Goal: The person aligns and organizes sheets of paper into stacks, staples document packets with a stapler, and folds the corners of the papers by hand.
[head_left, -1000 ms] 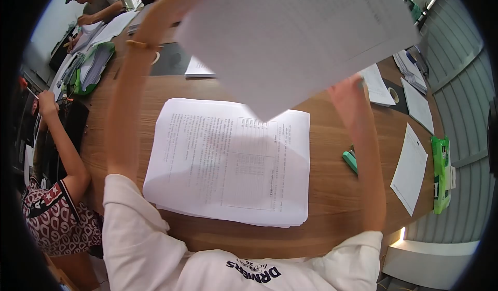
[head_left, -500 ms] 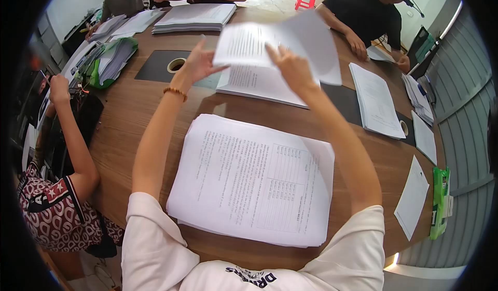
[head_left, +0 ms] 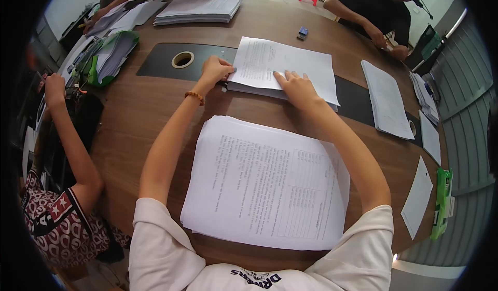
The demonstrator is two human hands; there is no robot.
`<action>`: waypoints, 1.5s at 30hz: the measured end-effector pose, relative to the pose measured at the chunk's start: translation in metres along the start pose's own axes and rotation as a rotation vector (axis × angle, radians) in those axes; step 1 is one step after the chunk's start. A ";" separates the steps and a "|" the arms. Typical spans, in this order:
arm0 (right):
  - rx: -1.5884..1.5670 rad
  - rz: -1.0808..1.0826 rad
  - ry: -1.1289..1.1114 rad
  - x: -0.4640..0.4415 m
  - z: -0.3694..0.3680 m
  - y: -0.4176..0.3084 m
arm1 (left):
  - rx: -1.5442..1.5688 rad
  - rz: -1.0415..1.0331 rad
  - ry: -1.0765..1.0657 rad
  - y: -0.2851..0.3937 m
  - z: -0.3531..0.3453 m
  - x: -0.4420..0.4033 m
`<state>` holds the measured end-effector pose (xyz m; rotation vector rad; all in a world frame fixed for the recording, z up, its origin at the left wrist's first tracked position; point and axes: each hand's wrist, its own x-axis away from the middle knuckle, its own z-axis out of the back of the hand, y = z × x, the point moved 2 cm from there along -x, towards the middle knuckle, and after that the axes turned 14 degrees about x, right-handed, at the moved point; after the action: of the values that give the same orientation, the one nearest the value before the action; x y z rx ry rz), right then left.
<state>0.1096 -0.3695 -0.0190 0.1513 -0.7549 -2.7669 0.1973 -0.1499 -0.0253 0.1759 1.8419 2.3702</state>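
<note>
A far stack of printed paper [head_left: 306, 65] lies beyond a nearer, thicker-looking paper stack [head_left: 259, 187], whose top sheet carries printed lines and tables. At the far stack's left edge, my left hand [head_left: 215, 70] has its fingers bent together, pinching the paper edge. My right hand [head_left: 298, 87] rests flat on the front part of the far stack's top sheet, fingers stretched out. A beaded bracelet [head_left: 196, 97] circles my left wrist. The nearer stack lies between my forearms, untouched by either hand.
A tape roll [head_left: 183, 59] sits left of the far stack. Other paper stacks [head_left: 199, 8] [head_left: 386, 99] lie around the table, with a green packet [head_left: 442, 202] at the right edge. Co-workers sit across and at left. A small blue object [head_left: 302, 32] lies beyond.
The lifted sheet has come down flat onto the far stack. My left hand has closed at its left edge, and my right hand has lowered onto the top sheet.
</note>
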 end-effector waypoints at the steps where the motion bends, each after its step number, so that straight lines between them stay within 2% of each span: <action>1: -0.159 0.015 -0.071 0.003 0.004 0.006 | 0.002 0.000 -0.008 -0.003 -0.001 -0.003; 2: -0.319 0.028 -0.140 0.006 0.009 0.013 | -0.070 0.011 -0.001 -0.005 -0.001 -0.007; 3: -0.317 0.020 -0.145 0.009 0.014 0.024 | -0.142 0.021 0.005 -0.006 -0.001 -0.010; 4: -0.449 0.090 -0.218 0.015 0.018 0.035 | -0.140 0.019 -0.005 0.000 -0.002 -0.009; 5: -0.582 0.158 -0.288 0.023 0.022 0.046 | -0.305 0.011 -0.018 0.006 -0.002 -0.008; 6: -0.615 0.105 -0.192 0.033 0.025 0.059 | -0.470 0.005 -0.033 0.009 -0.004 -0.007; 7: -0.646 0.052 -0.101 0.048 0.031 0.070 | -0.463 -0.069 -0.033 0.010 -0.002 -0.006; 9: -0.747 -0.009 0.084 0.091 0.049 0.098 | -0.469 0.003 -0.067 0.010 -0.003 -0.010; 11: -0.863 -0.143 0.133 0.146 0.066 0.114 | -0.448 0.058 -0.113 0.006 -0.001 -0.014; 12: -0.866 -0.167 0.124 0.172 0.063 0.120 | -0.596 -0.070 -0.029 0.007 -0.001 -0.016; 13: -0.968 -0.310 0.051 0.201 0.058 0.127 | -0.735 -0.206 0.048 0.013 -0.007 -0.012; 14: -1.065 -0.458 -0.027 0.229 0.052 0.127 | -0.709 -0.258 0.059 0.019 -0.012 -0.009; 16: -1.146 -0.588 -0.034 0.271 0.051 0.106 | -0.525 -0.387 -0.109 0.053 -0.039 0.019; 18: -1.231 -0.705 -0.034 0.298 0.053 0.081 | -0.276 -0.381 -0.481 0.088 -0.079 0.077; 20: -1.355 -0.795 -0.043 0.311 0.056 0.053 | -0.255 -0.523 -0.686 0.107 -0.114 0.131; 21: -1.360 -0.809 -0.047 0.315 0.057 0.039 | -0.298 -0.590 -0.730 0.106 -0.128 0.149; 22: -1.276 -0.744 0.038 0.316 0.059 0.026 | -0.343 -0.657 -0.770 0.105 -0.137 0.163; 23: -1.191 -0.678 0.122 0.316 0.061 0.018 | -0.346 -0.654 -0.780 0.103 -0.140 0.174; 28: -0.959 -0.513 0.251 0.308 0.053 0.002 | -0.252 -0.666 -0.780 0.087 -0.148 0.197; 32: -0.852 -0.447 0.326 0.291 0.040 0.003 | -0.200 -0.499 -0.781 0.077 -0.147 0.197; 37: -0.995 -0.489 0.323 0.288 0.031 0.004 | -0.210 -0.568 -0.762 0.076 -0.147 0.196; 39: -1.029 -0.515 0.328 0.288 0.031 0.001 | -0.206 -0.523 -0.768 0.078 -0.148 0.197; 41: -1.441 -0.641 0.297 0.287 0.032 -0.001 | -0.202 -0.479 -0.781 0.082 -0.149 0.195; 45: -1.446 -0.621 0.272 0.286 0.025 -0.008 | -0.233 -0.434 -0.792 0.086 -0.150 0.194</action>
<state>-0.1706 -0.4323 -0.0102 0.4664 1.5800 -2.9229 -0.0223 -0.2797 0.0233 0.5328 1.0907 1.8054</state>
